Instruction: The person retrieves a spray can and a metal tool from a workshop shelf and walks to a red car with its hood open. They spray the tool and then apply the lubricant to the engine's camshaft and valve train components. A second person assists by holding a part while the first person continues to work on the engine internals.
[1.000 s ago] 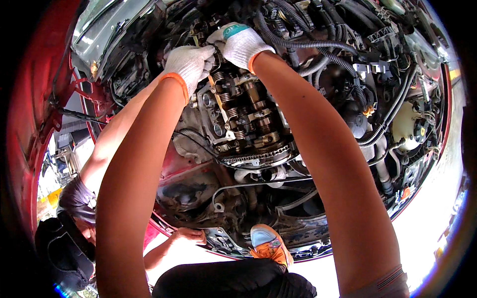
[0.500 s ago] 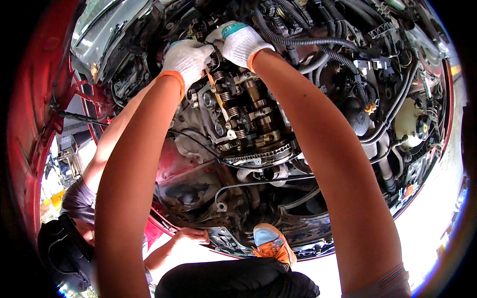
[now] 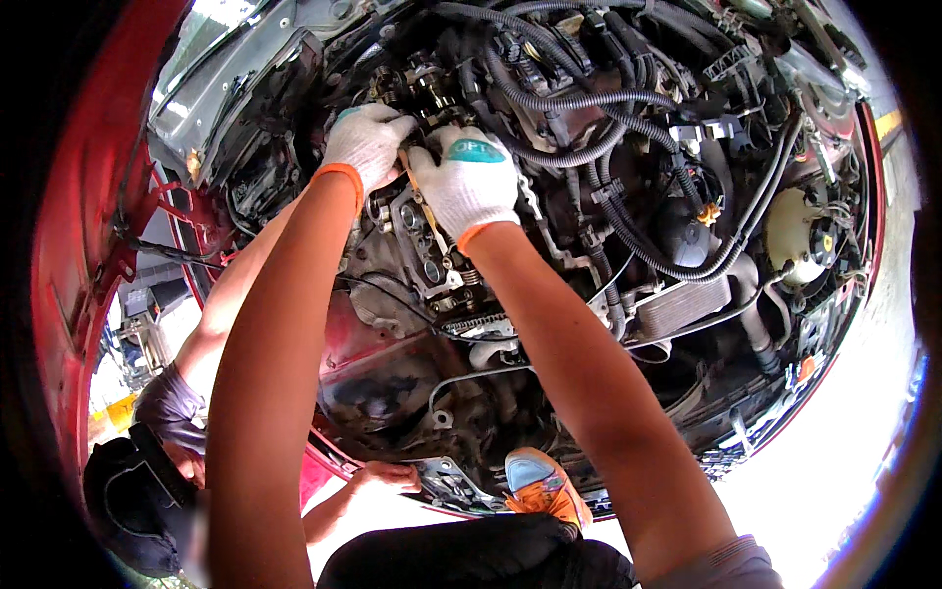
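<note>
Both my hands wear white knitted gloves with orange cuffs and reach over an opened car engine. My left hand (image 3: 363, 142) lies at the left side of the cylinder head (image 3: 404, 218), its fingers curled and their tips hidden among the parts. Close by on the right, my right hand (image 3: 473, 182) bends its fingers down over the valve gear; whatever they grip is covered by the glove. A thin tan strip (image 3: 414, 182) runs between the hands. Valve springs (image 3: 469, 278) and a chain (image 3: 481, 322) show below my right wrist.
Black corrugated hoses (image 3: 589, 152) loop to the right of the engine. A cream reservoir (image 3: 797, 236) stands at the far right. Red bodywork (image 3: 83, 206) rises on the left. At lower left a person in a black cap (image 3: 137, 501) rests a hand (image 3: 388, 478) near the front edge. My orange shoe (image 3: 545, 486) shows below.
My right hand has come nearer and lower over the valve gear, now covering the shafts and springs that showed before. My left hand stays at the cylinder head's left side. The view has shifted slightly.
</note>
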Demonstrator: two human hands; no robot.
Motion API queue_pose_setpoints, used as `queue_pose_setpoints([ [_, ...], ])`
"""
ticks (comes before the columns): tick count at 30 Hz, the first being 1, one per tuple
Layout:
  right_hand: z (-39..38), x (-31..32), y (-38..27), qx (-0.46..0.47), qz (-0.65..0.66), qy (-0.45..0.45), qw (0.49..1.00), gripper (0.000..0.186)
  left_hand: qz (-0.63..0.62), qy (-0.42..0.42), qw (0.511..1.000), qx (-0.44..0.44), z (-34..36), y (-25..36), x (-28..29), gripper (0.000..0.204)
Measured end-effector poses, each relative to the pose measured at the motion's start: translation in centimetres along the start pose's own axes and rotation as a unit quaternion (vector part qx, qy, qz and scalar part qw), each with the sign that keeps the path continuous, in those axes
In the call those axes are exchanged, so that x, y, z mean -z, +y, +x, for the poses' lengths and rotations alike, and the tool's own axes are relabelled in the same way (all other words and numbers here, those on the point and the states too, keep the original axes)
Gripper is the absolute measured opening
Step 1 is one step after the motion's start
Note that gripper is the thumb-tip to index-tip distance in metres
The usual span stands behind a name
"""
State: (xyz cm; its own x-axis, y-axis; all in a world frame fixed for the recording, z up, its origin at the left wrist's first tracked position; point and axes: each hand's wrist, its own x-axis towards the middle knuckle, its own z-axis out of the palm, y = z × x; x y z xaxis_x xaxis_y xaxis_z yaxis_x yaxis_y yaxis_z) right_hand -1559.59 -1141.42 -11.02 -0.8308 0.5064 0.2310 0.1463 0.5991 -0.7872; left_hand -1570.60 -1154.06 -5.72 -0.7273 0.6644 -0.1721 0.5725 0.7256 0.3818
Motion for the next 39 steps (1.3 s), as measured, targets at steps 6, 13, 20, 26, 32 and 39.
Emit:
queue_pose_setpoints([
  [6,-1.1,-0.4,-1.7,-0.039,-0.01,-0.045,0.998,0.032,-0.052,-0.018,0.998,0.013,-1.5,-3.0,0.0,0.051],
  [13,-0.8,-1.2,-0.2,-0.03,0.019,-0.008,0.999,0.03,-0.279,-0.014,0.935,0.219,-0.5,-1.6,0.1,0.048],
  [20,-0.7,-1.3,-0.1,-0.036,0.027,-0.038,0.998,0.03,-0.072,0.033,0.991,0.106,-0.3,-1.3,-0.5,0.022],
  [26,-0.7,-1.1,0.4,-0.024,0.047,0.003,0.999,0.027,-0.008,0.094,0.985,0.144,0.4,1.7,-1.0,0.025],
  [32,-0.5,-2.3,1.7,0.021,0.019,-0.001,1.0,0.03,-0.331,0.058,0.891,0.304,0.0,3.9,1.3,0.033],
  [39,-0.5,-1.6,0.8,-0.052,0.065,-0.01,0.996,0.029,-0.202,0.004,0.934,0.295,0.0,4.8,2.2,0.028],
])
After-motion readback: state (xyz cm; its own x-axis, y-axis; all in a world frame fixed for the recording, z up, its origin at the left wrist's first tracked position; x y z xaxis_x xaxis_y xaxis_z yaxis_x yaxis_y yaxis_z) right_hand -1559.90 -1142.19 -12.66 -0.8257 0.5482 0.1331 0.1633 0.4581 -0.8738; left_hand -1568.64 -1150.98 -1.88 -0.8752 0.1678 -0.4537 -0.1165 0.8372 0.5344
